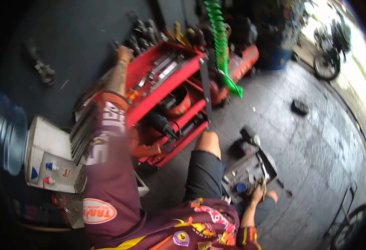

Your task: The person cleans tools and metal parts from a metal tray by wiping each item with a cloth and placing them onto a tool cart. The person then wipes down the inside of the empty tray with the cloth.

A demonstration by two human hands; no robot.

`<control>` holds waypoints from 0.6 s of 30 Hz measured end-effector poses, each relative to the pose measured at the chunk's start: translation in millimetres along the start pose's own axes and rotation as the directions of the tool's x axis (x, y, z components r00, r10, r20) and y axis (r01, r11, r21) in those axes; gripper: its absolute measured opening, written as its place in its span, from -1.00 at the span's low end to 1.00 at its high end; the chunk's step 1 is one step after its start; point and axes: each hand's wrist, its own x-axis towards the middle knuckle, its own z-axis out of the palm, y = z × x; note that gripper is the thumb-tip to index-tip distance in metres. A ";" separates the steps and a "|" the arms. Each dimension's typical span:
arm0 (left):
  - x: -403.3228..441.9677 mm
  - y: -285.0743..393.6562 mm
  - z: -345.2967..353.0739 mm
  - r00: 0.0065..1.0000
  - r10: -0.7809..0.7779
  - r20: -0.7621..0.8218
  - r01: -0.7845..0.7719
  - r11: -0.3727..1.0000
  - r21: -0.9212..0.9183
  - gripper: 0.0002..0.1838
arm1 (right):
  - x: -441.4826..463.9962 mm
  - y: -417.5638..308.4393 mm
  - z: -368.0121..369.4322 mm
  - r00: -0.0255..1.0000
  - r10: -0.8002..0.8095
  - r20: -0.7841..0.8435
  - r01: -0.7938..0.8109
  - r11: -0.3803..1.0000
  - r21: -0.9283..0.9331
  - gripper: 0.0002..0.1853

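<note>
My left hand [124, 54] reaches out to the far corner of a red tool cart [166, 89], beside dark tools [143, 35] along its back edge. Its fingers look curled, but what is in them cannot be made out. Wrenches and sockets [162, 71] lie in the cart's top tray. Low on the right, my right hand [257, 195] is closed at the edge of a grey metal tray [270, 164] holding small parts and a blue round cap [241, 187]. A small worn piece shows at its fingers, too unclear to name.
A green spiral stand [218, 37] rises behind the cart. A water dispenser [45, 146] with a blue bottle [10, 133] stands at left. A dark block [300, 107] lies on the tiled floor [316, 137]. A motorcycle [328, 54] is at the upper right.
</note>
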 end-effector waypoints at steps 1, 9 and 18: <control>11.9 -6.2 5.6 0.998 -0.020 0.059 0.020 1.000 0.001 -0.55 | -3.7 -19.6 -3.2 0.922 0.381 0.068 -0.385 0.920 0.068 -0.72; 138.1 -67.6 -21.2 0.982 -0.012 0.186 -0.030 0.975 0.220 -0.06 | 10.4 2.7 -17.7 0.884 0.327 -0.334 -0.401 0.898 -0.183 -0.20; -119.4 11.8 -208.0 0.862 0.502 -0.070 -0.487 0.782 -0.388 -0.41 | 12.5 37.0 27.3 0.968 0.251 -0.019 -0.176 0.624 -0.762 -0.59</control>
